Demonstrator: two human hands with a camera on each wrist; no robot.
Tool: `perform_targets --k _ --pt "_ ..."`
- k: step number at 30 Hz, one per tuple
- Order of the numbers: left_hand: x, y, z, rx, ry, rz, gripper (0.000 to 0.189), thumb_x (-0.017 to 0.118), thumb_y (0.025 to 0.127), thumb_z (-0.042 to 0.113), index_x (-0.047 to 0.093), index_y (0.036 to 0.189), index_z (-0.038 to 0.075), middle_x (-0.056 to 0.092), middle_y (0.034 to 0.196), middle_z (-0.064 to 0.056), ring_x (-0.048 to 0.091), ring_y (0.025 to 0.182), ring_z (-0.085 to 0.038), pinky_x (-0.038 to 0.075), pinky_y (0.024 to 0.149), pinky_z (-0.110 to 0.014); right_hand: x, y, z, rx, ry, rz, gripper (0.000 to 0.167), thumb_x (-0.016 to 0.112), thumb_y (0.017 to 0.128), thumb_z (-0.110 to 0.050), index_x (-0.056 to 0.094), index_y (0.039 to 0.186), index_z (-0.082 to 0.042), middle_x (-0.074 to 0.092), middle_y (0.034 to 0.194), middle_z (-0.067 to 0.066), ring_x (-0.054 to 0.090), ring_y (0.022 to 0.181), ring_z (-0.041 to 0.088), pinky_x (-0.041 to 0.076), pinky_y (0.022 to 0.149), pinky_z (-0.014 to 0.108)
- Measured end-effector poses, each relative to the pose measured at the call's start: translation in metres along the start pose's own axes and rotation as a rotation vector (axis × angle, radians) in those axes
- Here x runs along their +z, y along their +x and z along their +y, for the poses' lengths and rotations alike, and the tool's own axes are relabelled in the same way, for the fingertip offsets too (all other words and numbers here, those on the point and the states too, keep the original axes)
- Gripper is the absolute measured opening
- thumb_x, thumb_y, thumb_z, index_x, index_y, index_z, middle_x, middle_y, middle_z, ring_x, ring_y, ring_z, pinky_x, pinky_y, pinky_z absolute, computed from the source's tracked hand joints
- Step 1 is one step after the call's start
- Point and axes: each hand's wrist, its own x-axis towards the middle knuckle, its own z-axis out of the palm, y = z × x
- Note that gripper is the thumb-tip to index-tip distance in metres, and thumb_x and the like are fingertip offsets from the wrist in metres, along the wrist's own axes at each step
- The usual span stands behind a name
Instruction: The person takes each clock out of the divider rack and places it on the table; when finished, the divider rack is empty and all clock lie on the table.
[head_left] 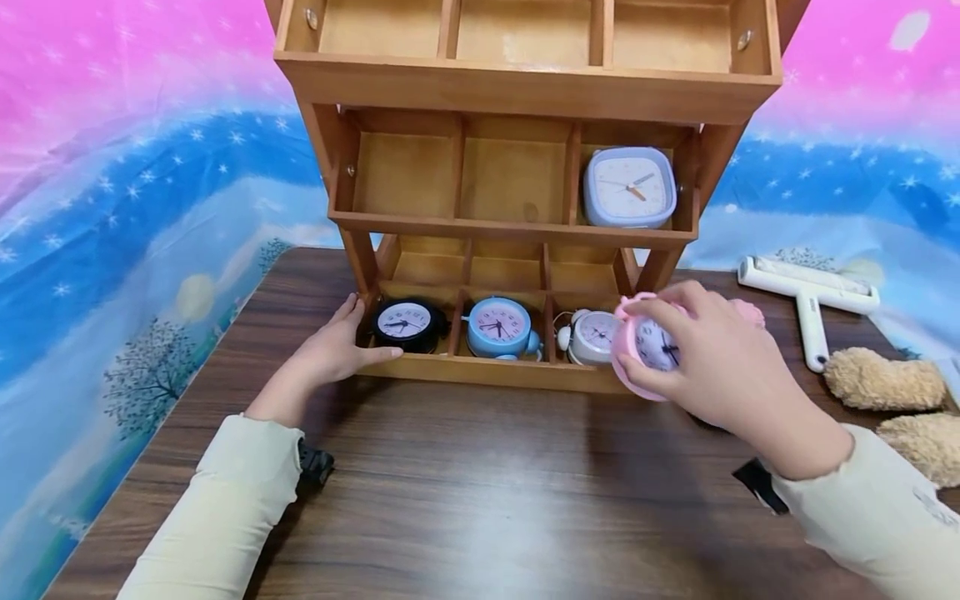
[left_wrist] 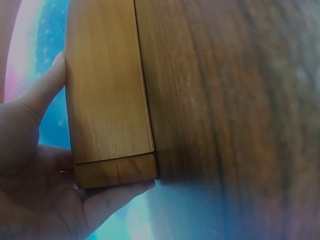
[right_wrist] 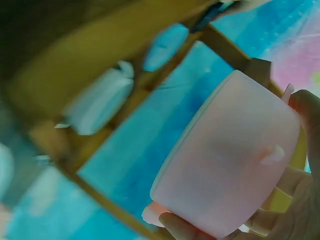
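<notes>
In the head view my right hand (head_left: 723,362) grips a pink twin-bell alarm clock (head_left: 651,348) by its sides, in front of the right end of the wooden shelf (head_left: 480,371). The right wrist view shows the plain back of this pink clock (right_wrist: 225,150) between thumb and fingers. My left hand (head_left: 330,346) rests against the shelf's lower left corner, thumb along the front rim and fingers straight along the side. Black (head_left: 408,325), blue (head_left: 501,327) and white (head_left: 592,336) alarm clocks occupy the bottom row's compartments.
A lavender square clock (head_left: 630,187) stands in the middle tier's right compartment. Right of the shelf lie a white T-shaped roller tool (head_left: 810,296) and tan fluffy items (head_left: 885,379). A pink object (head_left: 748,312), partly hidden, shows behind my right hand.
</notes>
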Motion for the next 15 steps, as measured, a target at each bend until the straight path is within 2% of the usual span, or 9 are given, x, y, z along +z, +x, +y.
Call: perform_targets --k 4,11,15 --pt "-0.002 -0.002 -0.001 0.002 0.016 -0.006 0.111 0.063 0.091 0.059 0.000 0.156 -0.004 -0.010 0.163 -0.022 0.006 0.147 -0.049 0.018 0.113 -0.064 0.013 -0.027 0.015 0.056 -0.005 -0.039 0.046 0.071 0.083 -0.050 0.069 0.120 -0.023 0.057 0.112 0.015 0.061 0.093 0.035 0.050 0.048 0.056" --pt "-0.002 -0.001 0.000 -0.001 0.016 -0.019 0.110 0.063 0.091 0.059 -0.001 0.156 -0.004 -0.011 0.163 -0.022 0.005 0.146 -0.049 0.017 0.113 -0.064 0.030 -0.065 0.031 0.130 -0.030 -0.087 0.046 0.073 0.081 -0.051 0.068 0.115 -0.021 0.054 0.113 0.017 0.058 0.096 0.037 0.047 0.048 0.057" --pt "-0.002 0.001 0.001 0.001 0.013 -0.026 0.110 0.063 0.092 0.058 -0.002 0.156 -0.004 -0.013 0.163 -0.022 0.004 0.147 -0.049 0.016 0.113 -0.064 0.035 -0.080 0.034 0.156 -0.028 -0.108 0.046 0.074 0.080 -0.051 0.068 0.114 -0.021 0.054 0.113 0.017 0.058 0.094 0.037 0.046 0.046 0.057"
